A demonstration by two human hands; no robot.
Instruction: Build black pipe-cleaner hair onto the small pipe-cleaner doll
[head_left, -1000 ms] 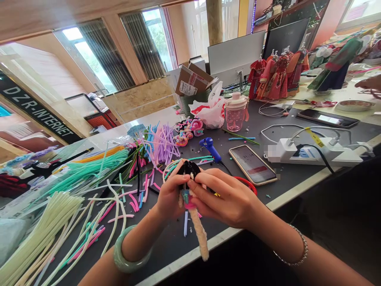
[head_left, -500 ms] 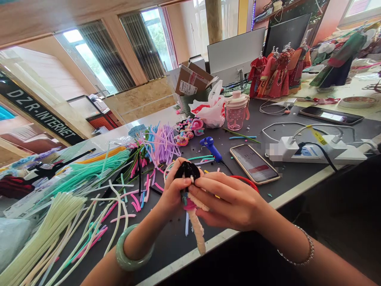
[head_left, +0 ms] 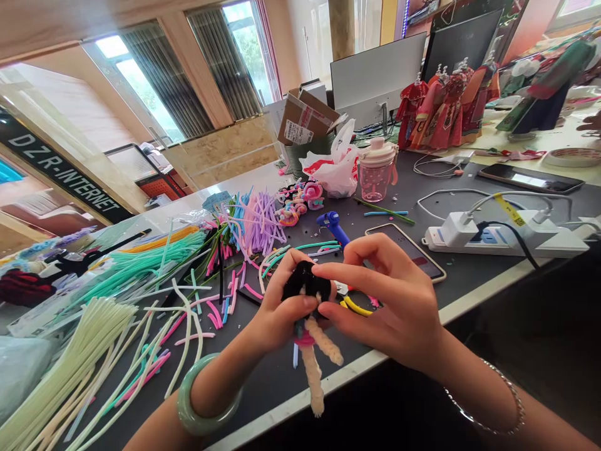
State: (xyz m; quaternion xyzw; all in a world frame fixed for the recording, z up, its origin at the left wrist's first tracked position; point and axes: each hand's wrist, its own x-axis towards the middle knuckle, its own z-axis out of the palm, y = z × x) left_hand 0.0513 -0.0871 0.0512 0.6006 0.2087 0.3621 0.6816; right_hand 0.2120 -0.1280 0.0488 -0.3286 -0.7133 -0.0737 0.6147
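Both hands hold a small pipe-cleaner doll (head_left: 310, 332) above the table's near edge. It has a black fuzzy head, a pink and teal middle and cream chenille limbs that hang down. My left hand (head_left: 277, 313) wraps round the doll from the left, with its thumb on the black head. My right hand (head_left: 389, 307) pinches the head from the right with fingertips and thumb. A green bangle sits on my left wrist and a silver bracelet on my right.
Heaps of coloured pipe cleaners (head_left: 141, 294) cover the dark table (head_left: 460, 275) at left. A blue glue gun (head_left: 332, 224), a phone (head_left: 417, 250), a power strip (head_left: 498, 235), a pink cup (head_left: 375, 172), a monitor (head_left: 370, 78) and costumed dolls (head_left: 446, 106) lie beyond. Another person's hand (head_left: 592, 122) shows far right.
My right hand has shifted up, its fingers now on the doll's black head. One cream limb now sticks out to the right. The view has shifted slightly.
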